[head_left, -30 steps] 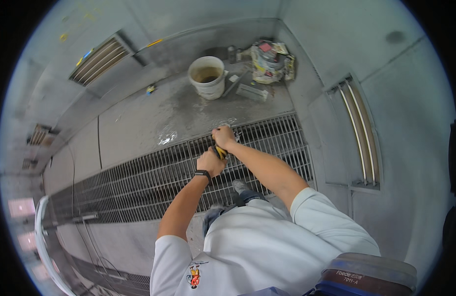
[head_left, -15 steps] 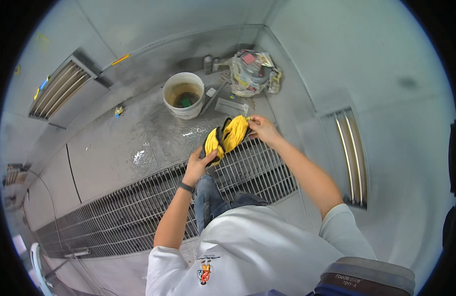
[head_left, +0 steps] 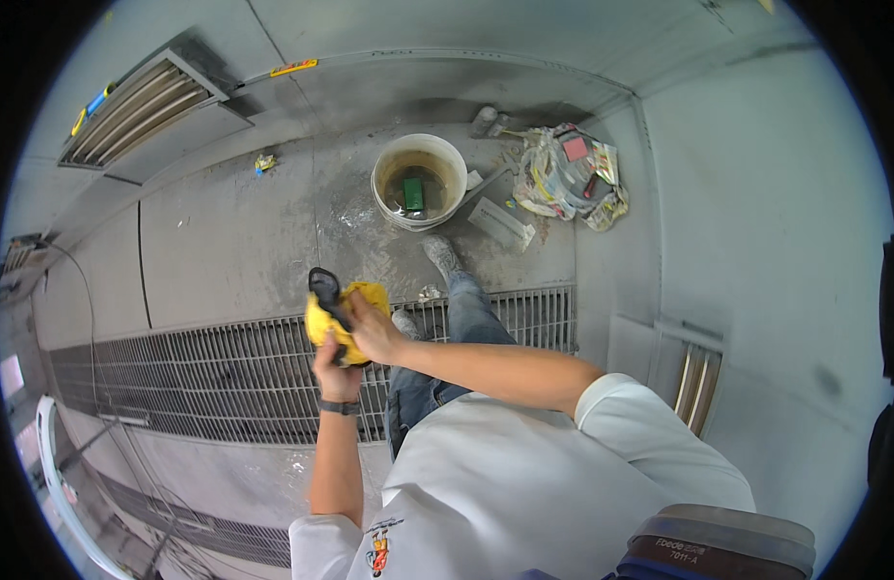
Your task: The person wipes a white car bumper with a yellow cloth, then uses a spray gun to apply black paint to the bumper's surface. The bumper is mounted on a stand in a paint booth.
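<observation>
A yellow towel with black edging [head_left: 374,293] is bunched up in front of me, left of my legs and over the floor grating. My left hand [head_left: 336,375] is closed around its lower end. Against its right side, my right hand [head_left: 373,332] grips the cloth, fingers partly hidden in the folds. A dark, looped part of the edging sticks out at the top. Beyond the towel stands a white bucket [head_left: 379,198], its inside stained brown, with a green block [head_left: 413,193] in it.
Metal grating [head_left: 225,358] runs across the floor under me. Right of the bucket lie a flat pale panel [head_left: 502,224] and a plastic-wrapped heap [head_left: 553,184] with a pink pad on top. Grey cans [head_left: 484,121] stand by the far wall. A slatted vent [head_left: 143,111] is at upper left.
Both hands have moved left and nearer with the towel. It was stretched and twisted between them; now it is bunched, with the hands close together. My view has shifted, and one foot is beside the bucket.
</observation>
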`<state>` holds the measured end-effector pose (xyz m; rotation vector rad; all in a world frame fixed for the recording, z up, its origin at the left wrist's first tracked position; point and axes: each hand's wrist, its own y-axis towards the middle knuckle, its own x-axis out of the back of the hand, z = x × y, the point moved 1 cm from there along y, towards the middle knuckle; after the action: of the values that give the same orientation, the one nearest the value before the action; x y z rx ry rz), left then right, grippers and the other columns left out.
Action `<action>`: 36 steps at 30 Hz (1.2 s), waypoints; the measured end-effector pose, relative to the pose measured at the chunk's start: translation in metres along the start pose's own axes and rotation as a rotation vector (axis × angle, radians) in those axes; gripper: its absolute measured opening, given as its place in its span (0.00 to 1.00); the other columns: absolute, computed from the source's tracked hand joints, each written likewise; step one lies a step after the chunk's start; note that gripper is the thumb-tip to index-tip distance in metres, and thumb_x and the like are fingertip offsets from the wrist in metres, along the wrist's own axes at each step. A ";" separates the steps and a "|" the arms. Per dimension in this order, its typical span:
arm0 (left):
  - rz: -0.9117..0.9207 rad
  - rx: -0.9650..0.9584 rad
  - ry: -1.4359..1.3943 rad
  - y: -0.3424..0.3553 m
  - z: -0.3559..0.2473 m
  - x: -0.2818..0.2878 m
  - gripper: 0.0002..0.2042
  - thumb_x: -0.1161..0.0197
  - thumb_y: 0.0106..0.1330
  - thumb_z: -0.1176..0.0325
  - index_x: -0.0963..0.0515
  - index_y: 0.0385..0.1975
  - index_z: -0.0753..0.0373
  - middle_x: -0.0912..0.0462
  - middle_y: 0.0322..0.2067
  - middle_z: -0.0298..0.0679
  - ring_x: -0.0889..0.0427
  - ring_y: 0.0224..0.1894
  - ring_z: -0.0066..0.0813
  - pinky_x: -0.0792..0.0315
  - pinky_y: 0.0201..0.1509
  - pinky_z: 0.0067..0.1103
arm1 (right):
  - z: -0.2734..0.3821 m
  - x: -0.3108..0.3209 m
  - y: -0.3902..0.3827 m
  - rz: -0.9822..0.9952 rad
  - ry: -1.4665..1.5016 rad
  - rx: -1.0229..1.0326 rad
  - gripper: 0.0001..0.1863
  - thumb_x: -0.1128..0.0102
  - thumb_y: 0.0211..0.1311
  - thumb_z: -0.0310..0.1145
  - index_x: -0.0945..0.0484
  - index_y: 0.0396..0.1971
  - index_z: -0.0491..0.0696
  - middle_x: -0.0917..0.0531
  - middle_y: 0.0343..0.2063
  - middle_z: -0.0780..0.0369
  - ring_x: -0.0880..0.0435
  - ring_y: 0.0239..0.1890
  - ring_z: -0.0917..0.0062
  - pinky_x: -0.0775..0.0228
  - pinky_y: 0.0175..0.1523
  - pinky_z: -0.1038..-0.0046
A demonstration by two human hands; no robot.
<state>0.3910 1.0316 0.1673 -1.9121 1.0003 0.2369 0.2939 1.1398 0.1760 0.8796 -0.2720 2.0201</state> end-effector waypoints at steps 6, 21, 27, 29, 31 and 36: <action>-0.315 -0.232 -0.325 -0.013 0.005 0.033 0.29 0.54 0.77 0.44 0.32 0.70 0.56 0.28 0.68 0.43 0.28 0.68 0.49 0.32 0.73 0.47 | -0.148 0.029 0.046 0.849 0.692 -0.459 0.20 0.40 0.72 0.50 0.18 0.44 0.46 0.12 0.33 0.58 0.11 0.34 0.74 0.19 0.43 0.65; -0.658 0.188 -0.277 0.027 0.190 0.180 0.23 0.48 0.75 0.45 0.22 0.57 0.55 0.15 0.50 0.38 0.17 0.50 0.37 0.22 0.57 0.36 | -0.637 -0.151 0.151 0.717 -0.368 -0.723 0.18 0.48 0.67 0.31 0.19 0.54 0.46 0.15 0.51 0.45 0.16 0.56 0.52 0.23 0.60 0.57; -0.952 0.281 -0.454 0.005 0.253 0.203 0.24 0.48 0.75 0.43 0.19 0.54 0.54 0.12 0.47 0.38 0.13 0.48 0.41 0.19 0.56 0.38 | -0.782 -0.256 0.187 0.998 -0.836 -0.469 0.22 0.50 0.70 0.37 0.20 0.55 0.38 0.19 0.57 0.46 0.17 0.59 0.56 0.23 0.62 0.62; -1.097 0.303 -0.438 -0.005 0.267 0.206 0.24 0.49 0.74 0.42 0.20 0.56 0.53 0.12 0.48 0.37 0.13 0.49 0.42 0.19 0.56 0.40 | -0.801 -0.285 0.177 0.942 -0.911 -0.431 0.23 0.50 0.70 0.39 0.20 0.54 0.39 0.18 0.56 0.47 0.16 0.58 0.58 0.23 0.62 0.62; -1.099 0.319 -0.466 -0.007 0.278 0.206 0.24 0.49 0.74 0.43 0.20 0.57 0.52 0.12 0.48 0.37 0.13 0.50 0.42 0.19 0.56 0.40 | -0.805 -0.301 0.169 0.778 -1.020 -0.428 0.22 0.47 0.69 0.39 0.19 0.54 0.40 0.17 0.55 0.47 0.16 0.57 0.58 0.23 0.61 0.62; -0.987 0.333 -0.548 0.011 0.286 0.200 0.24 0.49 0.74 0.43 0.20 0.57 0.53 0.13 0.51 0.38 0.14 0.50 0.41 0.20 0.57 0.38 | -0.753 -0.281 0.154 0.633 -0.659 -0.551 0.19 0.40 0.67 0.37 0.20 0.55 0.46 0.15 0.51 0.48 0.15 0.55 0.54 0.22 0.58 0.57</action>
<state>0.5781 1.1503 -0.1017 -1.6734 -0.2919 0.0008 -0.0926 1.2409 -0.5381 1.1533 -1.5551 1.9491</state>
